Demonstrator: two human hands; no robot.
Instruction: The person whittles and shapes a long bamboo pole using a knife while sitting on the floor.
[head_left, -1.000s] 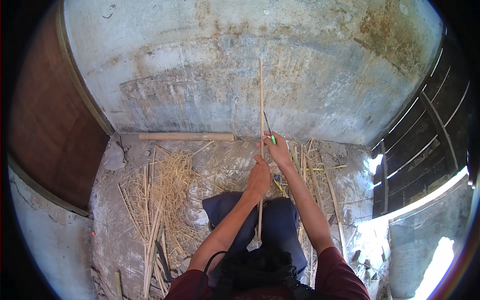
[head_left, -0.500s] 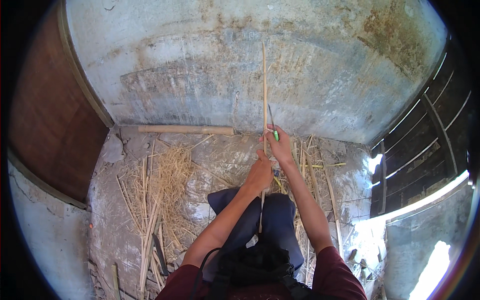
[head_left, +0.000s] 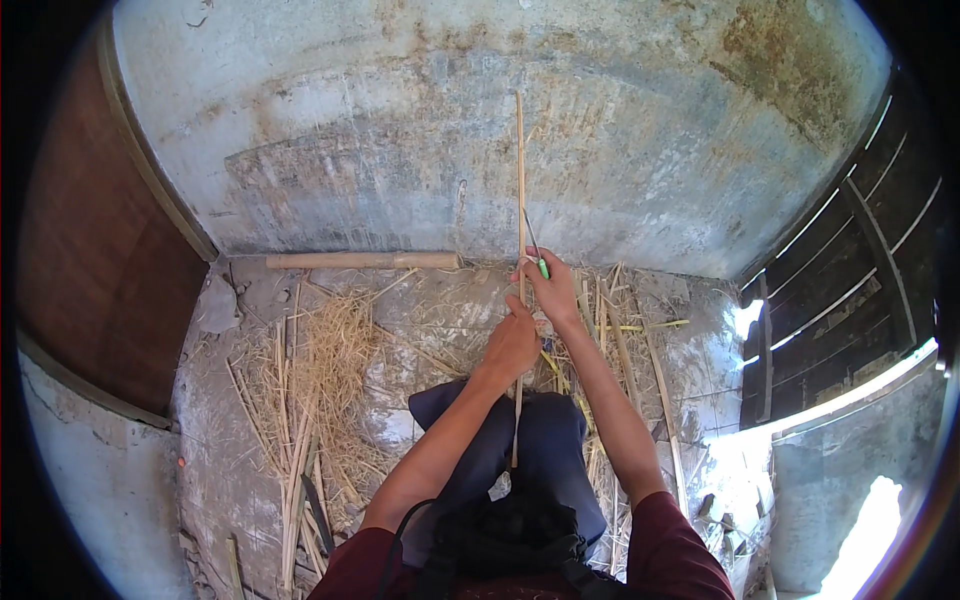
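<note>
A long, thin bamboo strip (head_left: 520,165) stands upright before me, running from over my lap up in front of the wall. Lower down, my left hand (head_left: 511,345) is closed around it. Just above, my right hand (head_left: 550,290) grips a knife (head_left: 543,268) with a green handle and a narrow dark blade. The blade points up and leans left, its tip at the strip's edge. The right fingertips are also against the strip; part of them is hidden behind it. A thin sliver (head_left: 530,132) sticks out from the strip's right side higher up.
A pile of pale shavings (head_left: 335,360) and long split strips (head_left: 297,480) lies left of my knees. More strips (head_left: 662,390) lie to the right. A thick bamboo pole (head_left: 362,260) rests along the wall foot. A brown door (head_left: 110,230) stands left, dark slatted boards (head_left: 840,270) right.
The knife has tilted further left, bringing its blade tip from beside the strip to its edge. Both hands keep their holds. The whole view has shifted slightly.
</note>
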